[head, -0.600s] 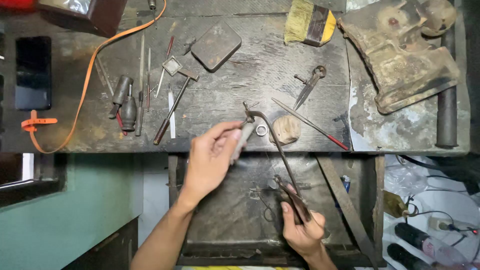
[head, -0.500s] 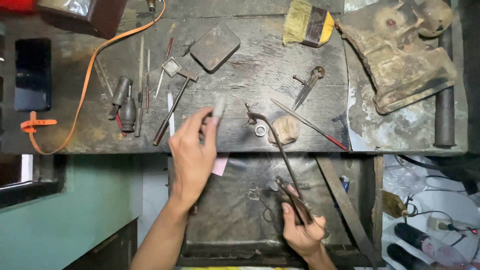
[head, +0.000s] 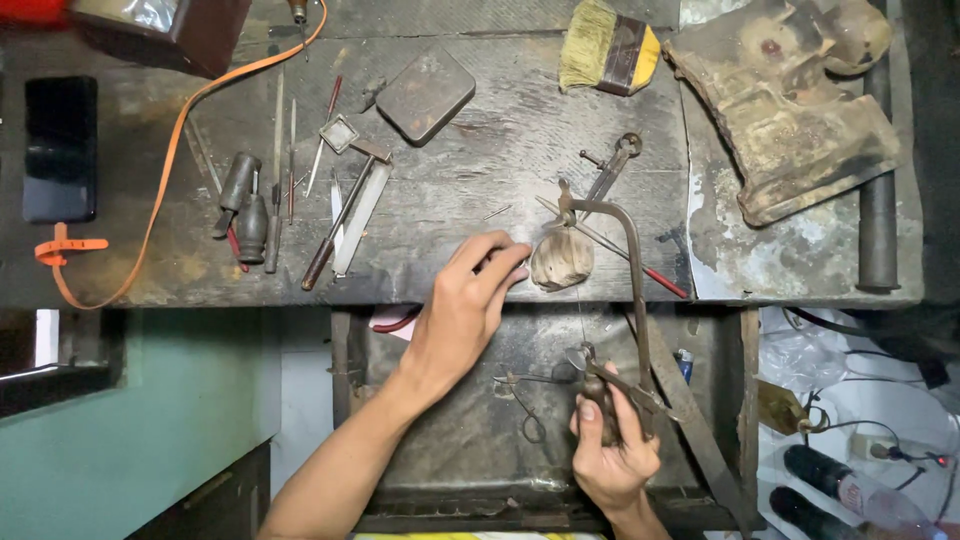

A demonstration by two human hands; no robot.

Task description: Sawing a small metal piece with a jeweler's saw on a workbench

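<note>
Orange strap (head: 160, 170), yellow-bristled brush (head: 608, 45), black phone (head: 60, 148), grey worn bench (head: 480, 150), perhaps red-tipped rod (head: 665, 283).

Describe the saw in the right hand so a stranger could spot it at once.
Start at the front edge of the worn wooden bench. Below it, the right hand grips a jeweller's saw. Its thin rusty frame arches up to the bench, unlike the straight files beside it.

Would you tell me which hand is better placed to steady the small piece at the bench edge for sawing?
Probably the left hand: it is free and its fingertips rest at the bench edge beside the rounded peg. The right hand is occupied gripping the saw frame.
</note>
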